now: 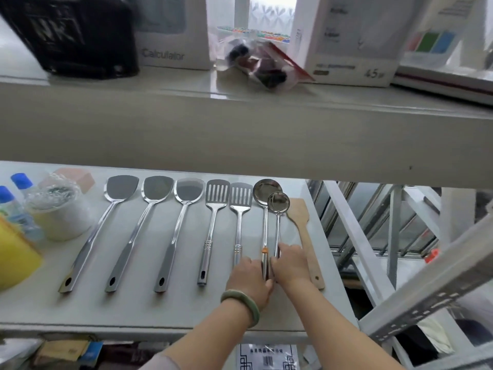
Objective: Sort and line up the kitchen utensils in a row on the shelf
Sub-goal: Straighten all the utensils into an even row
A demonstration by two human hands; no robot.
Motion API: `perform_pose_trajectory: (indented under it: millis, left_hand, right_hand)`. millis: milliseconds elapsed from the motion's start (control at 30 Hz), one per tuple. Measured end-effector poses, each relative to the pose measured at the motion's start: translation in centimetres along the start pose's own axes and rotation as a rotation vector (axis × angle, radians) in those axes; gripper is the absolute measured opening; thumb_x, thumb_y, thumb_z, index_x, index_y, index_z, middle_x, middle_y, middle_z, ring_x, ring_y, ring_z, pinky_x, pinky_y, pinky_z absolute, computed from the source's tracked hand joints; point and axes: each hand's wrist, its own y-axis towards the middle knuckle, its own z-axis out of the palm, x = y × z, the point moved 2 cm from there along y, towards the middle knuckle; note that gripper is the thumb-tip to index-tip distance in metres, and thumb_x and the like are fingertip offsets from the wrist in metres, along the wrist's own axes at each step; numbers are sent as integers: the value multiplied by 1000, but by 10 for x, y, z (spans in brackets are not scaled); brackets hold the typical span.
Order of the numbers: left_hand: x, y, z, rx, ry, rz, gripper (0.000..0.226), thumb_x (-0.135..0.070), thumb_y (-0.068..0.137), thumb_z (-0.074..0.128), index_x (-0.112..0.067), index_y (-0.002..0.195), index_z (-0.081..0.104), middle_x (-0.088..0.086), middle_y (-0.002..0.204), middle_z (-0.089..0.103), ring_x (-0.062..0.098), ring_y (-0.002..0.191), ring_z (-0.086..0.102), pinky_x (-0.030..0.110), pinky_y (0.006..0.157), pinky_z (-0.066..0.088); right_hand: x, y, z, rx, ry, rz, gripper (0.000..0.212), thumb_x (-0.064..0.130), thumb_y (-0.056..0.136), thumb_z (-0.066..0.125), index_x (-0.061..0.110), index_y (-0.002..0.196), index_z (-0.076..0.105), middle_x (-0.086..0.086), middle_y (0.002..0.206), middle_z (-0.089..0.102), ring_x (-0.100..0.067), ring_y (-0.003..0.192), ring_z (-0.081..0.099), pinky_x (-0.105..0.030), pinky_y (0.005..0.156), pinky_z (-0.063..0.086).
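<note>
My left hand (250, 280) and right hand (289, 265) cover both ladle handles' lower ends beneath my fingers; grip undeterminable.

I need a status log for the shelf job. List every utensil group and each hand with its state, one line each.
Solid turners: three, flat, lined up, spaced apart.
Slotted turners: two, flat, side by side.
Large ladle: flat, handle under left hand.
Small ladle: bowl overlapping large ladle's bowl, handle under right hand.
Wooden spatula: flat, untouched, rightmost.
Left hand: on large ladle's handle.
Right hand: on small ladle's handle.
</note>
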Motion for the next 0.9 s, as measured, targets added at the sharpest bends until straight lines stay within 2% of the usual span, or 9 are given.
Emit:
perform_pose_trajectory:
  millis: [200, 300, 400, 500, 667, 733, 800, 900]
  left_hand:
    - [-9, 6, 10, -30, 24, -84, 35, -38, 81, 59, -10, 102, 61, 11, 111, 59, 27, 103, 58, 34, 89, 47]
    - [-18, 7, 16, -36, 14, -102, 37, -37, 82, 59, -8, 105, 61, 11, 112, 57, 28, 104, 57, 34, 90, 46]
    - [-26, 9, 20, -47, 19, -107, 39, -37, 82, 59, -7, 107, 60, 13, 114, 57, 28, 106, 57, 33, 90, 45]
    - [-29, 12, 20, -45, 20, -117, 39, -36, 81, 58, -6, 107, 61, 13, 113, 57, 29, 104, 59, 33, 89, 46]
    - [-29, 18, 17, -42, 19, -112, 39, -36, 81, 58, -6, 106, 60, 13, 113, 59, 28, 105, 58, 33, 89, 46]
    - [-27, 18, 16, -48, 1, -108, 42, -37, 82, 58, -8, 112, 59, 13, 114, 59, 28, 106, 57, 34, 91, 46]
    - [-25, 16, 16, -68, -26, -98, 46, -40, 84, 56, -12, 120, 54, 11, 116, 58, 26, 108, 57, 34, 93, 46]
    - [-22, 12, 17, -97, -53, -86, 46, -42, 86, 52, -15, 124, 51, 9, 115, 58, 25, 106, 58, 34, 92, 46]
  right_hand:
    - [-26, -8, -6, 13, -104, -64, 25, 17, 87, 46, 7, 108, 56, -16, 102, 58, -31, 93, 57, -33, 75, 46]
    - [-39, -18, -7, 8, -85, -100, 22, 16, 87, 47, 9, 105, 57, -10, 90, 54, -25, 80, 54, -31, 70, 46]
    - [-49, -25, -10, 6, -63, -118, 18, 17, 87, 48, 11, 101, 57, -11, 93, 56, -26, 81, 55, -29, 67, 45]
    - [-54, -31, -12, 16, -69, -132, 17, 18, 89, 46, 11, 101, 55, -8, 91, 51, -23, 76, 46, -25, 66, 38]
    - [-58, -37, -14, 4, -70, -143, 22, 24, 90, 46, 13, 107, 55, -9, 101, 56, -19, 77, 44, -23, 68, 38]
    - [-58, -38, -19, -39, -53, -132, 23, 28, 92, 45, 15, 106, 59, -10, 103, 57, -22, 81, 51, -27, 72, 43]
    - [-61, -35, -25, -107, -23, -101, 29, 26, 94, 44, 15, 117, 58, -10, 104, 55, -24, 88, 56, -27, 75, 45]
    - [-69, -29, -30, -150, -88, -54, 31, 24, 93, 45, 15, 122, 52, -6, 93, 45, -21, 74, 49, -25, 67, 44]
